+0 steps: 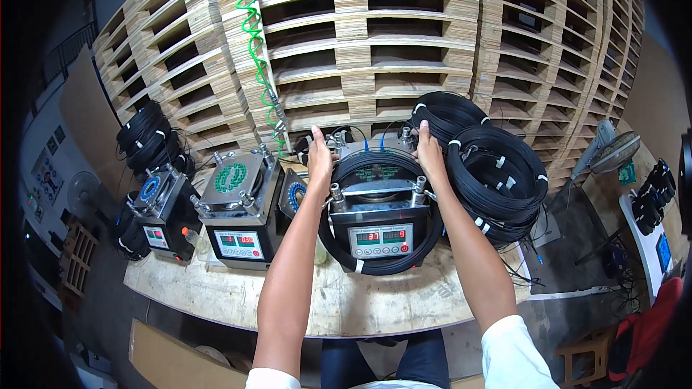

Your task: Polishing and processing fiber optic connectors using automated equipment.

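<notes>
Both hands reach over the machine (376, 209): left hand (318, 158) and right hand (428, 153) each grip the black cable coil (380, 263) looped around it, steadying the ring on the tabletop (238, 295).

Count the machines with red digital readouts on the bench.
3: one under both hands, one left of it at centre, a smaller one at the far left. Cable coils may hide others.
</notes>
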The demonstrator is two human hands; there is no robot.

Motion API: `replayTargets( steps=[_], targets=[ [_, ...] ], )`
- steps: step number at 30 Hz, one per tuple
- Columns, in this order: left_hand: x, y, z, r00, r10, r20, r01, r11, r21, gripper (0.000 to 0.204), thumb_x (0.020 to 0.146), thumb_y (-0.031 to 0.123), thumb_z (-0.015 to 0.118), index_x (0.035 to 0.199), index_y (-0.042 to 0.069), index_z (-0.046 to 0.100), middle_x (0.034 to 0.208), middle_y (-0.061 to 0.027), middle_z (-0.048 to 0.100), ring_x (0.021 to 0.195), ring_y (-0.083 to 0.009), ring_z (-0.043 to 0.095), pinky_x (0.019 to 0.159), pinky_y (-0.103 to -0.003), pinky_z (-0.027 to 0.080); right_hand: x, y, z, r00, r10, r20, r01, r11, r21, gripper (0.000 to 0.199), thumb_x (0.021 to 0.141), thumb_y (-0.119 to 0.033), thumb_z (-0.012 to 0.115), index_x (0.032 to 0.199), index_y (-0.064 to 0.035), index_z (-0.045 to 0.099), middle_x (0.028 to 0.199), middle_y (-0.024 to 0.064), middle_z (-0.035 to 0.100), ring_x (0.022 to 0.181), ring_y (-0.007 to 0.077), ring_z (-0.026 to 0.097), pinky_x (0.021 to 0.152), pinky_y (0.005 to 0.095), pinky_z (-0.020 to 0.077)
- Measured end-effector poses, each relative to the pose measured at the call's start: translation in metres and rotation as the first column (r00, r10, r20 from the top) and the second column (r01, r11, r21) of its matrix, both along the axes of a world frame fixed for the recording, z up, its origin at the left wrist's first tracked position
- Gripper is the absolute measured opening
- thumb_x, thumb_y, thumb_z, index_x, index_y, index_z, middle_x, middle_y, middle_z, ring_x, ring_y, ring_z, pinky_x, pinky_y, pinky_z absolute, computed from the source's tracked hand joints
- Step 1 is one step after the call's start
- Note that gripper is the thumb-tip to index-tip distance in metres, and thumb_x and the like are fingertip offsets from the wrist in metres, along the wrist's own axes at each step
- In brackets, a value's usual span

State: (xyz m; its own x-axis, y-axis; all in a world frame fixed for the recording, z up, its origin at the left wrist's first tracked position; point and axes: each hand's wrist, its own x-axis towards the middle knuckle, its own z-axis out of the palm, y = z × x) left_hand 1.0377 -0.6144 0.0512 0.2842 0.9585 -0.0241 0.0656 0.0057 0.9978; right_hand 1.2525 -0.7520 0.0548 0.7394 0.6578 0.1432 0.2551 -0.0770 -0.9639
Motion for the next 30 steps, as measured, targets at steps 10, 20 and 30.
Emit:
replayTargets(
  steps=[10,20,30],
  targets=[
    [0.007,-0.003,-0.002,0.993,-0.005,-0.119,0.009,0.999,0.038,0.111,0.088,0.087,0.016,0.142,-0.005,0.048,0.122,-0.0219,0.063,0.114,-0.0340,0.057,0.101,-0.045,0.039,0.007,0.001,-0.008,0.999,-0.015,0.050,0.016,1.000,-0.017,0.083,0.103,-0.064,0.019,0.126,0.0017,0.064,0.074,0.0191,0.066,0.072,0.0288,0.068,0.073,0.0399,0.0512],
    [0.006,0.007,-0.015,0.989,0.012,0.150,0.001,0.997,-0.082,0.095,0.096,0.077,0.023,0.143,-0.004,0.044,0.107,-0.0131,0.062,0.083,-0.0189,0.058,0.077,-0.037,0.048,0.027,0.012,-0.036,0.979,0.060,-0.195,-0.021,0.981,0.195,0.053,0.106,-0.043,0.028,0.132,-0.0055,0.057,0.076,0.0158,0.067,0.066,0.0219,0.066,0.060,0.0329,0.0523],
    [0.005,0.007,-0.012,0.997,-0.075,-0.021,0.072,0.989,-0.129,0.098,0.094,0.079,0.022,0.142,-0.001,0.050,0.109,-0.0124,0.062,0.086,-0.0230,0.056,0.088,-0.037,0.042,0.023,0.012,-0.035,0.995,-0.055,0.077,0.049,0.996,0.072,0.043,0.102,-0.029,0.037,0.120,0.0014,0.062,0.080,0.0183,0.068,0.068,0.0257,0.068,0.066,0.0377,0.0553]
  ],
)
